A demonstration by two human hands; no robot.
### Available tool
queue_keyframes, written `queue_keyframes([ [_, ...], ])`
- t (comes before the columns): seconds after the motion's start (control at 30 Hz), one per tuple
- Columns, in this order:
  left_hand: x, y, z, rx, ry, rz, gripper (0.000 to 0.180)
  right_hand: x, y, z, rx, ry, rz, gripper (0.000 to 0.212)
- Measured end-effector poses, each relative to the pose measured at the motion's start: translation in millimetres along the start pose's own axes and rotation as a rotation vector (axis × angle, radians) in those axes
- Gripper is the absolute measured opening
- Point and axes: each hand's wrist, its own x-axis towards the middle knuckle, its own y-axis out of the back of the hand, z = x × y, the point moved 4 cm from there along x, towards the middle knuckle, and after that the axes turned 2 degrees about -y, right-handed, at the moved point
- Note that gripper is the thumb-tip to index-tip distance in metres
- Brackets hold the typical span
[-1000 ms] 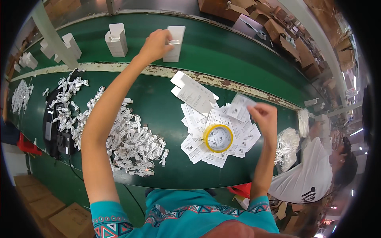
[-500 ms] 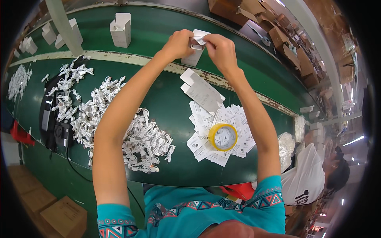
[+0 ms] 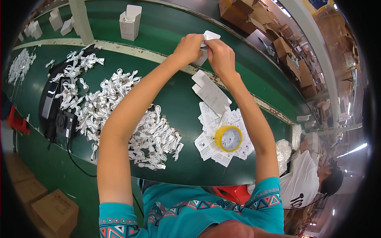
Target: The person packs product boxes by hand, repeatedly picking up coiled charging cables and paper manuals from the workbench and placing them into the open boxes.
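At the far side of the bench, both my hands are at the top of a small white carton with its lid flap raised. My left hand is closed around the carton's upper left edge. My right hand is closed at the mouth, fingers pressed together; whatever they pinch is hidden. A second white carton lies with its flap out on a pile of printed leaflets. On those leaflets rests a roll of yellow tape. A heap of bundled white cables spreads under and beside my left forearm.
An open white carton stands on the green belt beyond the bench rail, with several more farther left. A post rises at the left. A black device with a cord sits by the cables. Another person is at the right.
My hands have drawn closer together over the carton's mouth, covering more of it. The whole view has shifted slightly, so the bench things appear farther right.
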Motion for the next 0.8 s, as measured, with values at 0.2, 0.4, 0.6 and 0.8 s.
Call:
queue_keyframes([
  [0.2, -9, 19, -14, -0.095, -0.013, -0.07, 0.03, 7, -10, -10, -0.007, -0.035, -0.099, 0.017],
  [0.4, -17, 18, -19, -0.222, -0.034, 0.069, 0.06, -8, -26, -14, -0.039, -0.031, -0.137, 0.024],
  [0.6, -11, 27, -28, -0.25, 0.069, -0.074, 0.076, -9, -26, -29, -0.03, -0.046, -0.102, 0.016],
  [0.8, -14, 38, -38, -0.225, 0.076, -0.118, 0.076, 2, -39, -36, -0.009, -0.017, -0.287, 0.021],
])
